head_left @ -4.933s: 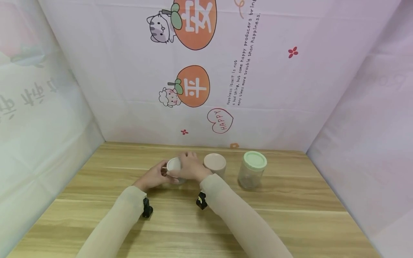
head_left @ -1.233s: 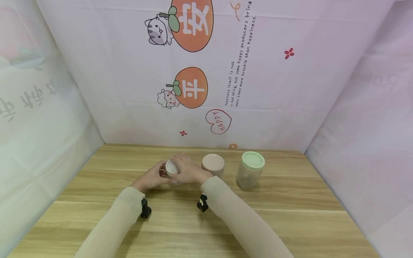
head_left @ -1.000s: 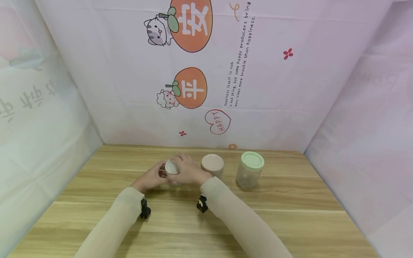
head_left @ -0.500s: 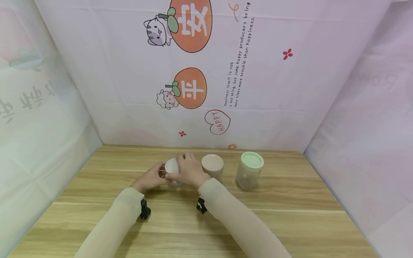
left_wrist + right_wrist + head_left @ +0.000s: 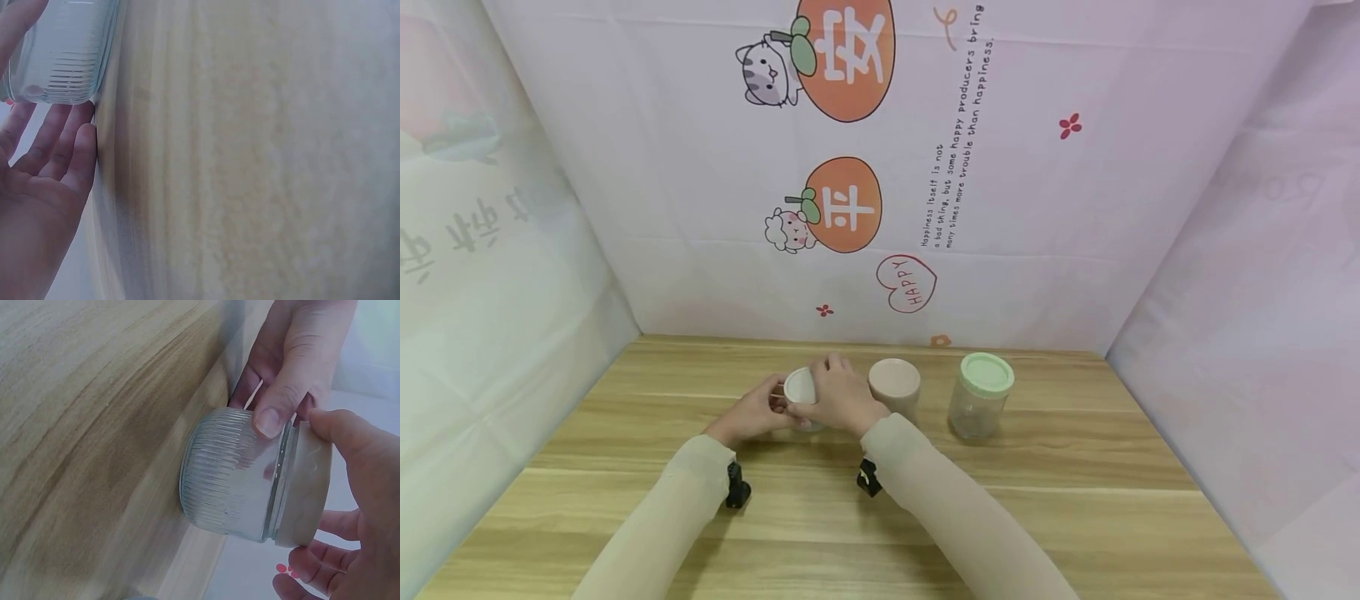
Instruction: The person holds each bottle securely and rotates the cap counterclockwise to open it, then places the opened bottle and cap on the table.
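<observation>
A small ribbed glass jar (image 5: 222, 472) stands upright on the table, with an off-white lid (image 5: 800, 386) on its top. My left hand (image 5: 752, 415) holds the jar's body from the left; in the right wrist view its thumb presses the glass just below the lid. My right hand (image 5: 841, 398) grips the lid, its thumb (image 5: 344, 428) on the near edge and its fingers round the far edge. In the left wrist view the left hand's fingers (image 5: 53, 144) reach behind the glass. Part of the lid is hidden under the right hand in the head view.
Right beside the right hand stands a jar with a pinkish-beige lid (image 5: 894, 379), partly behind the wrist. Further right is a clear jar with a pale green lid (image 5: 987, 375). Printed white cloth (image 5: 1022, 208) walls the wooden table (image 5: 1075, 517) at back and sides.
My right hand has turned on the lid: about a second ago it lay further left across it, and now more of the top shows. The left hand and the other jars stay put.
</observation>
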### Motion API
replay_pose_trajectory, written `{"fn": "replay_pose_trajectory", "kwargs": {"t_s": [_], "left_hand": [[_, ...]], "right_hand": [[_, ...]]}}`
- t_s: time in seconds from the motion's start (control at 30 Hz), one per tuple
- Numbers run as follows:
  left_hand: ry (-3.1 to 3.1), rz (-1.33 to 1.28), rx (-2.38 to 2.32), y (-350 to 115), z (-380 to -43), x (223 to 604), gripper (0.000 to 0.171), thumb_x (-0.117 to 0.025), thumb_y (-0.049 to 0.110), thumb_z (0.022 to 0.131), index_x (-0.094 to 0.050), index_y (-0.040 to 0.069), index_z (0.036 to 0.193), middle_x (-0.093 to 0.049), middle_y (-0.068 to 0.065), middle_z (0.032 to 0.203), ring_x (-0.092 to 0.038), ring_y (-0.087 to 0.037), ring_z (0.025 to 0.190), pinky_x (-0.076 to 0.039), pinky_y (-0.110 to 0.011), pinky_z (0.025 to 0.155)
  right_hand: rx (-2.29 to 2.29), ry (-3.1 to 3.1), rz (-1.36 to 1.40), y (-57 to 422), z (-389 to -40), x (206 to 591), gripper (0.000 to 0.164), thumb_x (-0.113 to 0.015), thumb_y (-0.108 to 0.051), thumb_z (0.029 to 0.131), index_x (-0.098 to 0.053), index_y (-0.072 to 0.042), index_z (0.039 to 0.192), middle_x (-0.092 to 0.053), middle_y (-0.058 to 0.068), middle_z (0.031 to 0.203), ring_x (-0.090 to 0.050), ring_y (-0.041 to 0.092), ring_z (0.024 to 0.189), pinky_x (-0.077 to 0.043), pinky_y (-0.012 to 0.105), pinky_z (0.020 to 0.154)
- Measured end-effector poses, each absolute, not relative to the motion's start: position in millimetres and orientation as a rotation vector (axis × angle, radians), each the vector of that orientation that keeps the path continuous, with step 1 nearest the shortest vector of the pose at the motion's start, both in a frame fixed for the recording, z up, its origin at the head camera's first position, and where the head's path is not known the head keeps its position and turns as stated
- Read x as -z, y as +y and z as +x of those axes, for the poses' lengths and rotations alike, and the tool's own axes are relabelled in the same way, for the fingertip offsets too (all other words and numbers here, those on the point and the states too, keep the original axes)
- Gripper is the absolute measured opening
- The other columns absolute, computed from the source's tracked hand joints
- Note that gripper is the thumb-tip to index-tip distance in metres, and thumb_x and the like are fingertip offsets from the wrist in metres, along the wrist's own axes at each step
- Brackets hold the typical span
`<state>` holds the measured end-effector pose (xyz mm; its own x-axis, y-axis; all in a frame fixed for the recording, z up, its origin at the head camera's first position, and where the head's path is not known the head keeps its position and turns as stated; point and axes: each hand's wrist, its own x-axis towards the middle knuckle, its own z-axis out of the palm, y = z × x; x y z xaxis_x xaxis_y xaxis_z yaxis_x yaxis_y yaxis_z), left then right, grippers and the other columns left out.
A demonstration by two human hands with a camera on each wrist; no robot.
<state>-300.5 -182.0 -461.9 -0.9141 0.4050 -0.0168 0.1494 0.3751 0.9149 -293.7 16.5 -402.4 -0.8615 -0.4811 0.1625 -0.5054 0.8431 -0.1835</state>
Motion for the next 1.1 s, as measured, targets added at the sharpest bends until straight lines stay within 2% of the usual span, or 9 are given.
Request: {"fn": "replay_pose_trajectory", "kwargs": {"t_s": [0.23,0.47,0.7,0.83,0.97,1.1], "left_hand": [[2.426,0.483,-1.534,-180.7,-298.5,458.3,0.071,-0.083,0.023,0.086,-0.041,0.005,0.140,-0.054,-0.015,0.130,-0.056,-0.030,0.115,-0.049,-0.044,0.096],[2.425,0.464,-1.532,-180.2,-300.5,458.6,0.069,-0.084,0.024,0.085,-0.043,0.007,0.137,-0.054,-0.015,0.132,-0.055,-0.031,0.117,-0.049,-0.044,0.097],[2.384,0.487,-1.543,-181.7,-302.0,460.5,0.080,-0.083,0.025,0.086,-0.035,0.009,0.147,-0.050,-0.013,0.137,-0.054,-0.029,0.118,-0.050,-0.042,0.097],[2.380,0.479,-1.545,-180.9,-301.7,462.2,0.085,-0.084,0.028,0.084,-0.033,0.010,0.149,-0.050,-0.012,0.137,-0.054,-0.028,0.118,-0.049,-0.043,0.098],[2.385,0.464,-1.543,-180.3,-301.9,463.6,0.087,-0.085,0.028,0.083,-0.032,0.011,0.150,-0.050,-0.011,0.136,-0.053,-0.028,0.119,-0.048,-0.044,0.100],[2.385,0.473,-1.544,-180.4,-302.2,463.4,0.086,-0.084,0.027,0.084,-0.032,0.010,0.150,-0.051,-0.013,0.135,-0.054,-0.028,0.118,-0.049,-0.045,0.099]], "right_hand": [[-0.376,-2.922,0.864,18.5,-298.1,401.5,0.063,-0.068,-0.051,0.090,-0.055,-0.012,0.138,-0.052,0.010,0.132,-0.048,0.023,0.113,-0.051,0.038,0.086],[-0.429,-2.962,0.945,20.4,-300.1,396.6,0.074,-0.074,-0.043,0.087,-0.047,-0.013,0.149,-0.051,0.008,0.139,-0.044,0.025,0.122,-0.047,0.041,0.094],[-0.455,-2.954,1.020,21.3,-303.1,397.4,0.074,-0.074,-0.042,0.089,-0.044,-0.014,0.151,-0.050,0.008,0.144,-0.045,0.026,0.128,-0.046,0.042,0.098],[-0.449,-2.961,1.052,21.1,-304.0,398.8,0.079,-0.076,-0.041,0.088,-0.040,-0.015,0.153,-0.047,0.007,0.148,-0.044,0.025,0.133,-0.043,0.042,0.105],[-0.476,-2.960,1.086,21.4,-304.6,399.7,0.080,-0.077,-0.037,0.089,-0.038,-0.014,0.154,-0.041,0.009,0.154,-0.041,0.027,0.138,-0.038,0.047,0.110],[-0.505,-2.955,1.112,22.2,-304.4,400.3,0.080,-0.077,-0.035,0.088,-0.037,-0.014,0.155,-0.034,0.011,0.159,-0.031,0.031,0.145,-0.032,0.054,0.114]]}}
